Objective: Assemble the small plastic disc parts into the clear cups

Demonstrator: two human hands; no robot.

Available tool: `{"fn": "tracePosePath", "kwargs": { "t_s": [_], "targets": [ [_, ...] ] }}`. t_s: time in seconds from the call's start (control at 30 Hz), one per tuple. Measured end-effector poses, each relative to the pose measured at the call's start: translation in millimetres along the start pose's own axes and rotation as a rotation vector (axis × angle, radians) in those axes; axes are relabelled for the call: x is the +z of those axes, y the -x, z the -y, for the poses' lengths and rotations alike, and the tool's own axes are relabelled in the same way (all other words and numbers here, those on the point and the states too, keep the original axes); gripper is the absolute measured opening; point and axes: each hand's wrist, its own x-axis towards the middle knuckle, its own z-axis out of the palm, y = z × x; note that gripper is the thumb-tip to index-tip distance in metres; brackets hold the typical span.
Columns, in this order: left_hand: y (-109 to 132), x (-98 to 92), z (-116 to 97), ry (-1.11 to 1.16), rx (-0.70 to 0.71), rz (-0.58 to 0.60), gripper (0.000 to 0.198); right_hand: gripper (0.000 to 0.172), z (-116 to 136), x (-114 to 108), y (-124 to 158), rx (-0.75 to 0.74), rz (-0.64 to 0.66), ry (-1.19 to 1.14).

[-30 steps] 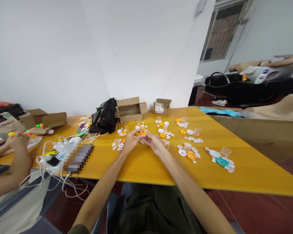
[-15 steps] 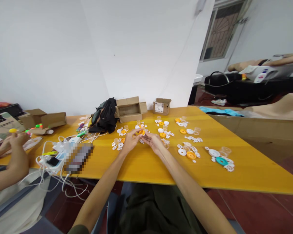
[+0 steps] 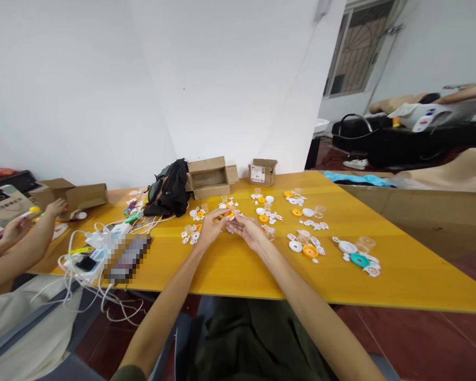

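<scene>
Both my hands meet over the middle of the yellow table (image 3: 238, 270). My left hand (image 3: 209, 228) pinches a small orange disc (image 3: 230, 214) between thumb and fingers. My right hand (image 3: 249, 230) is closed beside it, its fingertips touching the same disc. Around the hands lie small groups of white and orange plastic parts (image 3: 193, 235) and clear little cups (image 3: 270, 233). More sets lie to the right, one with an orange disc (image 3: 310, 251) and one with a teal disc (image 3: 359, 259).
A black bag (image 3: 170, 188) and open cardboard boxes (image 3: 210, 177) stand at the table's back. White cables, chargers and a phone (image 3: 103, 251) lie at the left. Another person's hands (image 3: 19, 227) work at the far left, holding a small yellow thing.
My hands have stayed together on the orange disc, shifting very slightly. The other person's hands at the left have moved apart and further from me.
</scene>
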Motion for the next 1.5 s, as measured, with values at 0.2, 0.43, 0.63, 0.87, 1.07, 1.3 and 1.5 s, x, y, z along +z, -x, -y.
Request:
{"fn": "tracePosePath", "kwargs": {
  "t_s": [0.2, 0.43, 0.63, 0.87, 1.07, 1.3, 1.5],
  "targets": [
    [0.0, -0.8, 2.6, 0.026, 0.011, 0.008, 0.022, 0.009, -0.8, -2.5, -2.2, 0.007, 0.029, 0.028],
    [0.7, -0.8, 1.4, 0.02, 0.03, 0.02, 0.024, 0.011, 2.3, 1.0, -0.2, 0.024, 0.042, 0.053],
    [0.9, -1.9, 2.3, -0.002, 0.047, 0.027, 0.023, 0.017, 5.2, 6.3, 3.9, 0.023, 0.032, 0.067],
    [2.7, -3.0, -2.0, -0.084, 0.1, 0.042, 0.022, 0.016, 6.8, 5.1, 3.5, 0.021, 0.059, 0.11],
    [4.4, -2.7, -0.8, -0.125, 0.171, 0.064, 0.025, 0.015, 5.9, 3.6, 2.4, 0.024, 0.053, 0.129],
    [2.4, -2.2, -1.0, -0.112, 0.166, 0.063, 0.026, 0.014, 6.4, 3.3, 3.1, 0.004, 0.028, 0.127],
    [1.7, -2.5, -2.5, -0.057, 0.084, 0.052, 0.026, 0.01, 4.3, -1.8, -0.4, -0.017, 0.032, 0.086]
  ]
}}
